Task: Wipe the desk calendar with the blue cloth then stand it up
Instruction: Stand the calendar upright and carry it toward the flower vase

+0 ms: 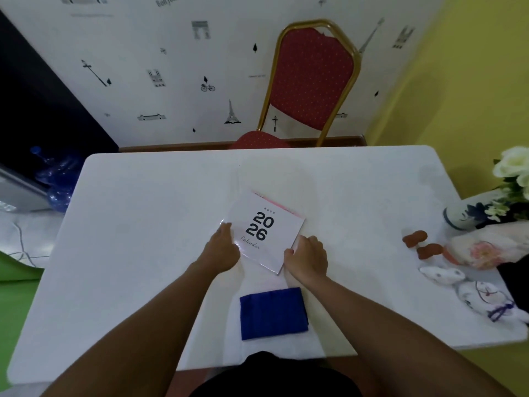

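Note:
A white desk calendar (pixel 269 222) printed "2026 Calendar" lies flat and turned at an angle in the middle of the white table (pixel 143 224). Its pink spiral binding faces the far side. My left hand (pixel 221 249) rests on the calendar's left edge with the fingers curled onto it. My right hand (pixel 307 257) grips the near right corner. A folded blue cloth (pixel 273 313) lies flat on the table just in front of me, between my forearms, and neither hand touches it.
A red chair with a gold frame (pixel 312 81) stands behind the table's far edge. At the right edge sit a blue-and-white vase of white flowers (pixel 469 214), brown rounded pieces (pixel 415 239), and cloth pouches (pixel 469 285).

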Motion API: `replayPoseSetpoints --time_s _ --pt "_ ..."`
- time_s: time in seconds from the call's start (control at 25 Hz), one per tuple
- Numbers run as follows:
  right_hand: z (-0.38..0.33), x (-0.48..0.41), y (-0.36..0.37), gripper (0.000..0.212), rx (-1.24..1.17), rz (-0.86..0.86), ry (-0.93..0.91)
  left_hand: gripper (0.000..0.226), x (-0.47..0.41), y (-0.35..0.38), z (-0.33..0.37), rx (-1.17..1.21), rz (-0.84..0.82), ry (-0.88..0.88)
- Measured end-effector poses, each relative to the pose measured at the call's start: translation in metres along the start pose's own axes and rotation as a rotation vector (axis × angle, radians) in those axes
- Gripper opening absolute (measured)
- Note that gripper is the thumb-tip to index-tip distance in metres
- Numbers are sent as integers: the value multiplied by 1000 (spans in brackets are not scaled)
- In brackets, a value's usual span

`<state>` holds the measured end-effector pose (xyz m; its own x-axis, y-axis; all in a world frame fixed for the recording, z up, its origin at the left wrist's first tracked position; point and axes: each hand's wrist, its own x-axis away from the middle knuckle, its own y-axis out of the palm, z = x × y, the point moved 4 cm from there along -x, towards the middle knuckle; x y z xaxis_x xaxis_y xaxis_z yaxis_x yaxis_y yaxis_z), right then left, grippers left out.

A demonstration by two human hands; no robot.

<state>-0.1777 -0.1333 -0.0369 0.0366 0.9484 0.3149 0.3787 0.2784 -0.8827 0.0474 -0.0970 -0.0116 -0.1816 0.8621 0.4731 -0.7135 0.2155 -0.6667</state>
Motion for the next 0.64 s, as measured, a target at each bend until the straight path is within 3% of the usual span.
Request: replayPoseSetpoints --time_s 0.2,0.36,0.44,0.56,0.64 --pt "2 -4 12 11 -35 64 33 62 -40 -5 -4 36 -46 -27" --pt "0 -2 22 8 -233 20 72 59 -51 -7 -3 162 54 -44" --pt "-3 -3 24 15 -420 -9 152 60 -56 -9 -9 167 67 -114" --pt "-10 -5 21 33 -625 -10 239 34 -60 -15 -16 297 55 -184" --pt "-13 -7 16 41 -675 -14 260 30 -57 -18 -18 369 52 -202"
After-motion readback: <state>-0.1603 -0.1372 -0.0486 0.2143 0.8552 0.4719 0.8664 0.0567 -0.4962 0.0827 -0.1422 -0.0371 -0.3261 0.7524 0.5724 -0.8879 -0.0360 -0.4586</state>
